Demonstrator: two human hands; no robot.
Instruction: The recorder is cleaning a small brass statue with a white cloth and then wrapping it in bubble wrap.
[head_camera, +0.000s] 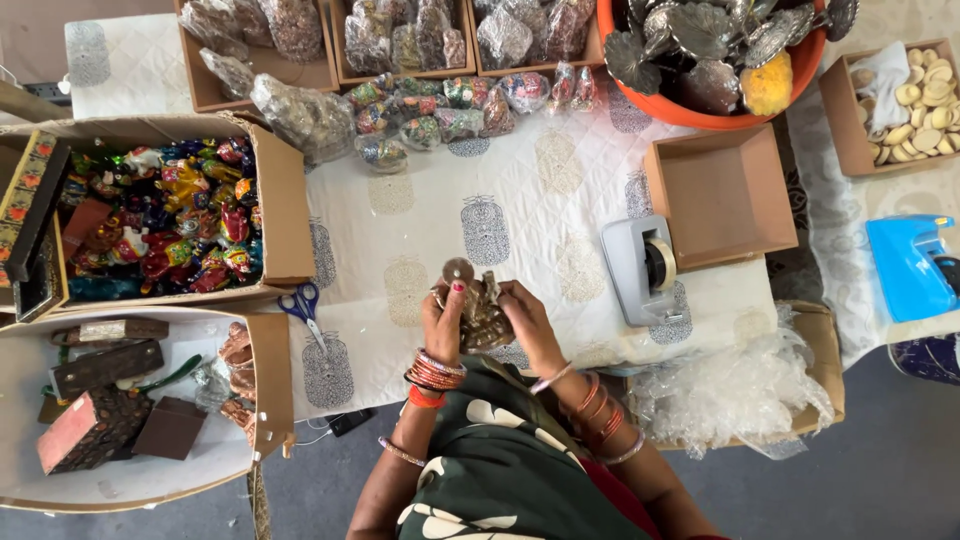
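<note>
Bench (520, 215) under a white quilted cloth with grey block-printed motifs; grey floor along the near edge. Seen from above.

Both hands raised together over the near edge of the bench. Left hand (443, 318) and right hand (523, 310) both closed around a small brassy metal figurine (484, 318), held between them just above the cloth. A round disc-shaped part stands up at its top, by the left thumb. Bangles on both wrists.

Left of the hands: blue-handled scissors (304, 304) lying on the cloth, just beside a cardboard box (285, 205) full of bright painted figures. Nearer, a second open box (150, 480) holding dark wooden blocks.

Right of the hands: grey tape dispenser (641, 268) on the cloth, touching or nearly touching an empty shallow brown tray (722, 195). Near the bench's right near corner, a heap of clear plastic wrap (730, 385).

Far side: a row of brown trays (330, 72) with plastic-wrapped pieces; more wrapped pieces (440, 110) loose on the cloth in front of them. An orange tub (700, 112) of metal leaf-shaped items, with one yellow tuft at its right side. Far right: small box of pale round discs (920, 100), and a blue plastic object (908, 265), kind unclear.
</note>
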